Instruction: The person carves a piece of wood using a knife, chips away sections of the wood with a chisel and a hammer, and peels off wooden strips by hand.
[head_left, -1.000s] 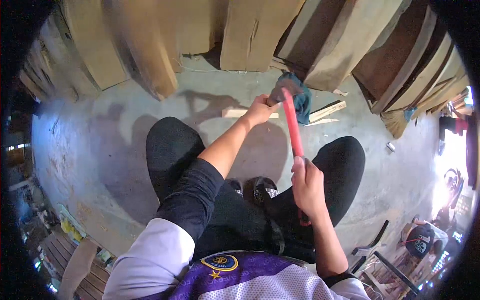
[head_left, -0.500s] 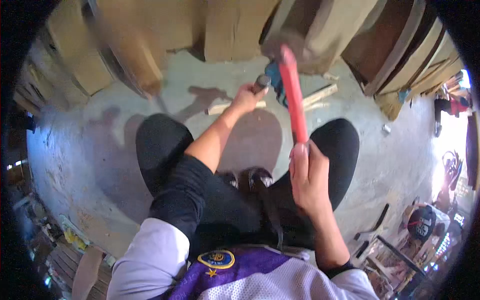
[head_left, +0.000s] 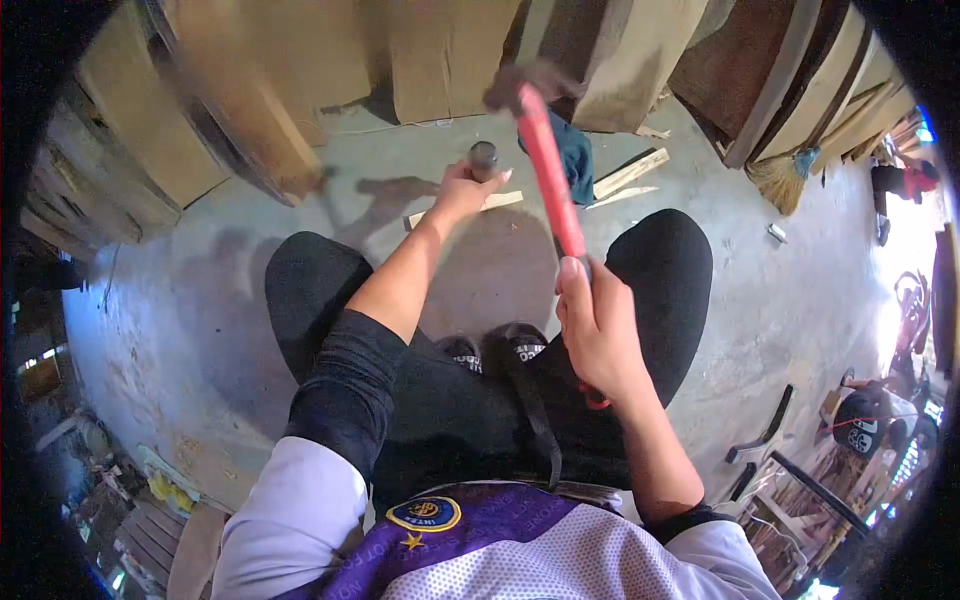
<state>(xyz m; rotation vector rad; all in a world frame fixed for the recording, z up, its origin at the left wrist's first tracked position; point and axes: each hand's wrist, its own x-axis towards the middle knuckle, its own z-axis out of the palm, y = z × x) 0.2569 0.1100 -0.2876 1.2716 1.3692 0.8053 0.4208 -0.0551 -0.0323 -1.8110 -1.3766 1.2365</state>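
Note:
My right hand (head_left: pixel 600 325) grips the red handle of a hammer (head_left: pixel 550 165), whose dark head is raised at the upper middle and blurred. Further left, my left hand (head_left: pixel 465 193) is closed round a short dark tool with a round top (head_left: pixel 483 156), held upright above the floor. The hammer head and this tool are apart. Beneath my left hand a pale wood strip (head_left: pixel 500 201) lies on the floor. A dark teal cloth (head_left: pixel 570 160) lies behind the hammer handle, with light wood pieces (head_left: pixel 630 177) beside it.
Large wooden boards (head_left: pixel 440 60) stand along the far side. A straw broom (head_left: pixel 782 182) leans at the right, near a small light object (head_left: pixel 777 233) on the floor. A dark cap (head_left: pixel 860 425) sits at the lower right among black bars and scraps. A person (head_left: pixel 905 183) shows at the far right.
The hammer has swung up off the dark tool and is now apart from it. Both hands have shifted left in the view, and the tool's round top now faces me.

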